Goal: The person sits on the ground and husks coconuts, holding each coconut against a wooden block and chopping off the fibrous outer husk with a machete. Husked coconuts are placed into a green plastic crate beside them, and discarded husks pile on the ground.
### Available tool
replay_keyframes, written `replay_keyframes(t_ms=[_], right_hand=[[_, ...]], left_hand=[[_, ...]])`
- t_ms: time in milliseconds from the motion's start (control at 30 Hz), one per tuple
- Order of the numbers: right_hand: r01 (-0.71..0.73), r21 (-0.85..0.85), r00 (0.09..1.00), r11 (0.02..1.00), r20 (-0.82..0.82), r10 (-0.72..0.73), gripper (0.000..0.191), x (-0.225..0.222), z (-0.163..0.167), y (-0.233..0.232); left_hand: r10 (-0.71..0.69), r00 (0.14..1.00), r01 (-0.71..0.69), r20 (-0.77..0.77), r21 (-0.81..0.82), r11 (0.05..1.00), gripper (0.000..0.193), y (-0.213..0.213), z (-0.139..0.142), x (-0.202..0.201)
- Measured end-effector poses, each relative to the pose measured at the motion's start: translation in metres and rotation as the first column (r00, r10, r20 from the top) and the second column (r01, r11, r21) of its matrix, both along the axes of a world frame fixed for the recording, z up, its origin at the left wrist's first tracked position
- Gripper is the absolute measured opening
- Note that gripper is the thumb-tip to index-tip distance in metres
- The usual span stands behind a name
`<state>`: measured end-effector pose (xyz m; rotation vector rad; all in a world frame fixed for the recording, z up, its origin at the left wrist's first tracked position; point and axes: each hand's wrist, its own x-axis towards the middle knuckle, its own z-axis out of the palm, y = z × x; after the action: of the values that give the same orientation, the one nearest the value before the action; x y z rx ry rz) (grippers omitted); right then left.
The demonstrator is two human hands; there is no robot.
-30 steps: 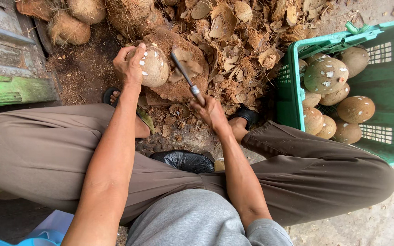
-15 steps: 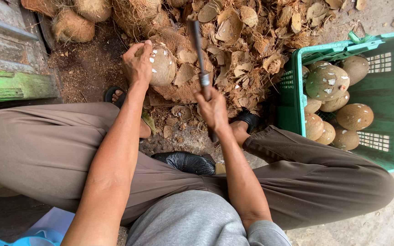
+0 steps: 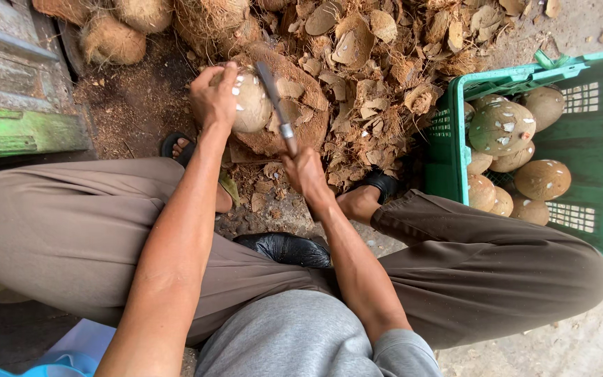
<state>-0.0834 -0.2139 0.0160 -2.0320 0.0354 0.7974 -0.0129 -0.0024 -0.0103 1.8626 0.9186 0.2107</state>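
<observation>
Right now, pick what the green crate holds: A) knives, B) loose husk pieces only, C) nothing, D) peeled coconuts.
D: the green crate at the right holds several rounded, peeled coconuts, while the husk pieces lie in a pile outside it, and the left hand steadies one more coconut that the right hand works with a knife.

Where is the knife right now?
In the head view, the knife is top centre, gripped by the right hand, its blade against the peeled coconut that the left hand holds over the husk pile.
</observation>
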Motion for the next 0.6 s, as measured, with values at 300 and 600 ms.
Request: replay_keyframes(t_ms=[300, 600], right_hand=[[0.09, 0.123, 0.99, 0.988, -0.123, -0.074, 0.033, 0.011, -0.021, -0.019], [0.174, 0.212, 0.984, 0.962, 0.008, -0.18, 0.028, 0.012, 0.018, -0.03]], left_hand=[[-0.303, 0.894, 0.329, 0.331, -0.021, 0.944, 0.09, 0.017, 0.006, -0.016], [-0.238, 0.945, 0.315, 0.226, -0.421, 0.85, 0.091, 0.004, -0.004, -0.025]])
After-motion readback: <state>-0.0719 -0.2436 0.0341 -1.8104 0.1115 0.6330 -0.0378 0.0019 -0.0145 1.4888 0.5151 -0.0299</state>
